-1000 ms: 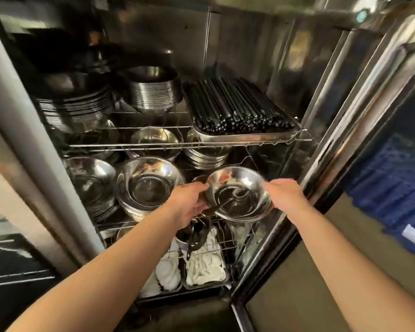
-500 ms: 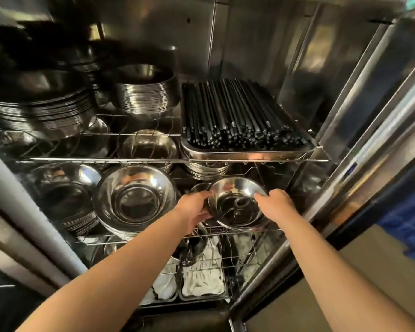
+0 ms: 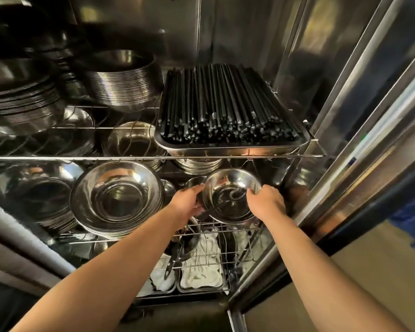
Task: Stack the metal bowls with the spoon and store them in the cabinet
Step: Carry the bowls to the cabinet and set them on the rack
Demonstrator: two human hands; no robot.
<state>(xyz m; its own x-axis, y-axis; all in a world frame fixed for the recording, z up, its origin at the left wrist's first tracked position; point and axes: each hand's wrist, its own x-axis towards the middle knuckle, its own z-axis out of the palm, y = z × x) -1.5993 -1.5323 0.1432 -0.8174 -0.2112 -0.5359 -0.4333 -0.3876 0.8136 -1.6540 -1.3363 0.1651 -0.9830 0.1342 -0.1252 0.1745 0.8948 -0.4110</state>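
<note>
A small shiny metal bowl (image 3: 235,188) with a dark spoon (image 3: 222,204) lying inside it is held at the right end of the cabinet's middle wire shelf (image 3: 225,227). My left hand (image 3: 189,203) grips the bowl's left rim, next to the spoon handle that sticks out there. My right hand (image 3: 265,202) grips its right rim. The bowl is tilted toward me. Whether it rests on the shelf or hangs just above it is hidden by my hands.
A stack of larger metal bowls (image 3: 118,197) stands just left on the same shelf. Above, a tray of black chopsticks (image 3: 225,109) and stacked metal plates (image 3: 127,89) fill the upper shelf. White cloths in trays (image 3: 201,271) lie below. The cabinet's right door frame (image 3: 345,164) is close.
Both hands have carried the bowl with the spoon forward and deeper into the cabinet, under the chopstick tray. The view has moved closer to the shelves.
</note>
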